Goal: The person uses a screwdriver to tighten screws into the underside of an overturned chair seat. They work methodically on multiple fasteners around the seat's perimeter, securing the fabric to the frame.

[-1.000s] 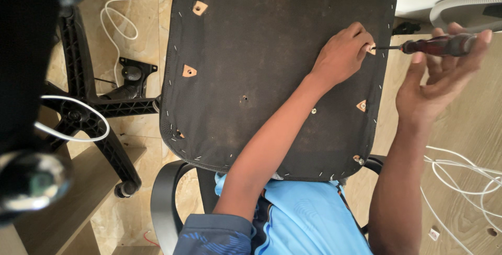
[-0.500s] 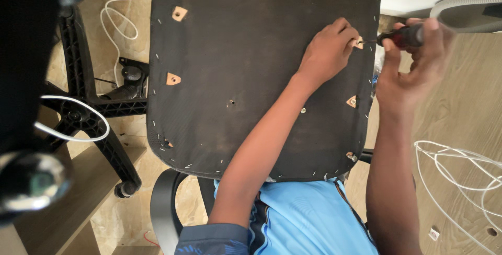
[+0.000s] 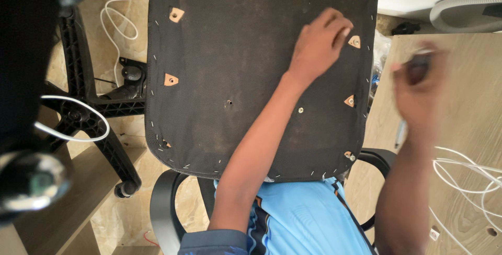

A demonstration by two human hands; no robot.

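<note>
An upturned office chair seat point(image 3: 246, 72), dark fabric underside with several tan triangular screw mounts, lies across my lap. My left hand point(image 3: 318, 43) rests flat on its upper right part, fingertips beside one mount point(image 3: 354, 41). My right hand point(image 3: 418, 80) is off the seat's right edge, blurred by motion, closed around a dark-handled screwdriver point(image 3: 417, 67). Another mount point(image 3: 349, 100) sits lower on the right edge.
A black wheeled chair base point(image 3: 94, 108) stands on the floor at left, with white cable point(image 3: 117, 9) near it. More white cables point(image 3: 465, 174) lie on the wooden floor at right. A black armrest point(image 3: 167, 208) curves below the seat. A grey chair part point(image 3: 465, 7) sits top right.
My right hand has pulled the screwdriver away from the upper right mount and moved right and down. My left hand stays by that mount. The view has shifted slightly.
</note>
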